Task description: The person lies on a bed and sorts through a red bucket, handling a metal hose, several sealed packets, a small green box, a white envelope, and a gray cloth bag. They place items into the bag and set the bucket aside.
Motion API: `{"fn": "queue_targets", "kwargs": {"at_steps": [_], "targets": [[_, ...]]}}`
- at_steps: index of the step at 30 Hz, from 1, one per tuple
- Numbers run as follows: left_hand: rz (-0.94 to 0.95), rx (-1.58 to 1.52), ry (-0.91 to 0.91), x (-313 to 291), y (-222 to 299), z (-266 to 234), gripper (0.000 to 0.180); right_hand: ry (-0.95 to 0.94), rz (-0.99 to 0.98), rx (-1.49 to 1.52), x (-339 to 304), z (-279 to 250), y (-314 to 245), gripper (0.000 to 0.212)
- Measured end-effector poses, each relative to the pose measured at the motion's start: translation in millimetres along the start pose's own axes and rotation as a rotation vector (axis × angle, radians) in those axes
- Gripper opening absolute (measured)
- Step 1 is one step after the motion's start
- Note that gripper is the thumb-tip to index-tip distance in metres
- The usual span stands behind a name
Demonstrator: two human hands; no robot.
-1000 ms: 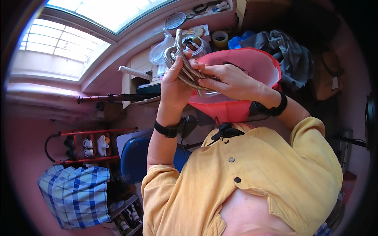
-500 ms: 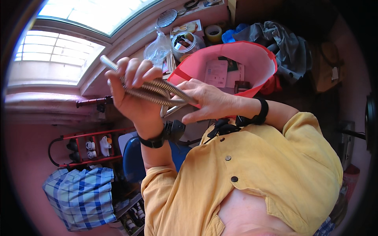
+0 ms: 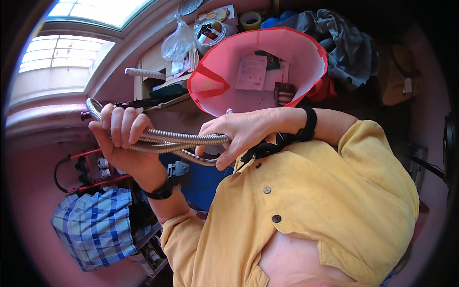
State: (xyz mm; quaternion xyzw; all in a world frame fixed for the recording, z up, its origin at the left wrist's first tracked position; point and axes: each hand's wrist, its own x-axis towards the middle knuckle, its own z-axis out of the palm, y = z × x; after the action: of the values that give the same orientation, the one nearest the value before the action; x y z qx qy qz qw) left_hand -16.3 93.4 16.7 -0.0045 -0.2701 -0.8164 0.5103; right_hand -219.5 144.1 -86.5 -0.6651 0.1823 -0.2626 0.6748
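A coiled flexible metal hose [image 3: 191, 139] stretches between my two hands, its ribbed silvery loops lying nearly side by side. At the left, my left hand [image 3: 125, 131] has its fingers curled round the bundle, and one bend of hose sticks out beyond the knuckles. My right hand [image 3: 251, 130] grips the other end of the loops between thumb and fingers; part of the hose is hidden behind it. Just beyond the right hand stands an open red bag [image 3: 306, 55] with a pale pink inside, holding flat packets and a striped item.
Behind the bag are a clear jar [image 3: 210, 34] of small things, a tape roll [image 3: 250, 20] and crumpled grey fabric [image 3: 342, 50]. A clear plastic bag [image 3: 178, 44] lies near the window. At left are a red shoe rack [image 3: 106, 182], blue plaid cloth [image 3: 93, 229] and a blue chair [image 3: 196, 184].
Both hands have come lower, the left one also moving further left. The hose bundle, formerly tilted and bunched, now lies more level and drawn out longer between them. The view has shifted slightly.
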Motion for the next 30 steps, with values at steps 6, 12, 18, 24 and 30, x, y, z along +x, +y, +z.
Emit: {"fn": "queue_targets", "kwargs": {"at_steps": [6, 12, 18, 24, 30], "targets": [[0.096, 0.248, -0.024, -36, 43, 21, 0.023, 0.156, -0.251, -0.204, -14, -20, 0, 0.019], [0.098, 0.370, 0.069, -79, 34, 21, 0.019, 0.335, -0.417, -0.517, -29, -25, -17, 0.019], [-0.174, 0.717, 0.167, -105, -6, 3, 0.029, 0.452, -0.604, -0.358, -22, 3, -19, 0.024], [-0.311, 0.777, 0.567, -134, -43, -8, 0.037, 0.499, -0.735, -0.552, -1, 28, -8, 0.031], [-0.133, 0.209, 0.141, -152, -7, -27, 0.028, 0.475, -0.341, -0.679, 3, 37, 23, 0.021]]}}
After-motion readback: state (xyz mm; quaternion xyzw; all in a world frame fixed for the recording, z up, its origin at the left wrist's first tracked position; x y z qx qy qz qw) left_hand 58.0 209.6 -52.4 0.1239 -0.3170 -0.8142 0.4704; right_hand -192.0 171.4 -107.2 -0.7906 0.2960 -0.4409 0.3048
